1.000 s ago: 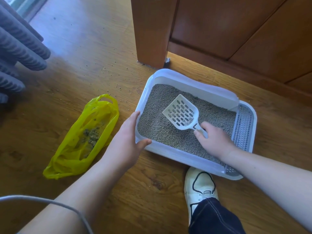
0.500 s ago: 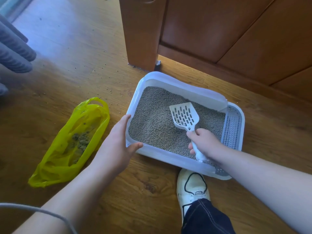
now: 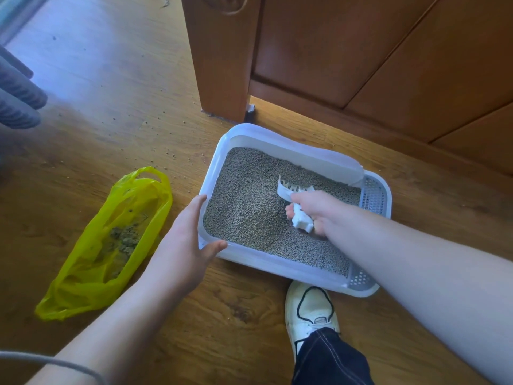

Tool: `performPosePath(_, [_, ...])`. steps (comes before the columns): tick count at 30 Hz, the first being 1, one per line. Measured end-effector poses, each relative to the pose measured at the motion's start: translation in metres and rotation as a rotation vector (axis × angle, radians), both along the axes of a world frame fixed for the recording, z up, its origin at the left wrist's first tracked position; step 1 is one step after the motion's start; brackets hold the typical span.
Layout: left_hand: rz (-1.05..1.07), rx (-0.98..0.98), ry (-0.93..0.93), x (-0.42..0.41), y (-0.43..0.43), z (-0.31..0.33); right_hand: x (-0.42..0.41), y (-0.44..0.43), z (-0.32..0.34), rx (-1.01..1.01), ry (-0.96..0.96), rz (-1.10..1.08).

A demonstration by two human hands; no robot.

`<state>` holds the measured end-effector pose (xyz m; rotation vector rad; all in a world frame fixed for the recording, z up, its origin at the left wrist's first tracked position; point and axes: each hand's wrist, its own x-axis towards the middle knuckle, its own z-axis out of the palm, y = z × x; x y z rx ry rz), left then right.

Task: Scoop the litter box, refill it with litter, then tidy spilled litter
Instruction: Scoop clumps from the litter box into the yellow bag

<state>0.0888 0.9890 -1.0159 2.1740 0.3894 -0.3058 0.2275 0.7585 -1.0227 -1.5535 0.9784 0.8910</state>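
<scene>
Scoop (image 3: 288, 190) tilts into the grey litter (image 3: 249, 215) of the litter box (image 3: 277, 267) on the floor (image 3: 125, 107), its handle clenched in the right hand (image 3: 319, 212) for digging; left hand (image 3: 183, 243), fingers (image 3: 195, 211) straight, presses the box's near-left corner, likely bracing it; yellow bag (image 3: 83, 273) lies alongside for waste

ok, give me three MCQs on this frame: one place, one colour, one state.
1. Relative to the litter box, the yellow plastic bag lies: A inside it; B on the floor to its left; C behind it.
2. The litter scoop is: A green; B black; C white.
3. The right hand: A grips the scoop's handle; B lies flat on the floor; C holds the bag.
B: bag on floor beside the box's left wall. C: white slotted plastic. A: fingers curl round the handle.
</scene>
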Motion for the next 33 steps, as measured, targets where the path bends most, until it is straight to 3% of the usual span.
performPosePath(13, [0.006,-0.010,-0.001,0.000,-0.001,0.001,-0.023,0.019,-0.047,-0.023,-0.077,0.036])
performPosePath(29, [0.003,-0.014,0.004,0.001,0.001,-0.001,-0.037,0.002,-0.059,-0.107,-0.208,0.161])
performPosePath(33, [0.009,-0.019,0.006,0.001,0.002,-0.002,-0.034,0.005,-0.057,-0.050,-0.190,0.041])
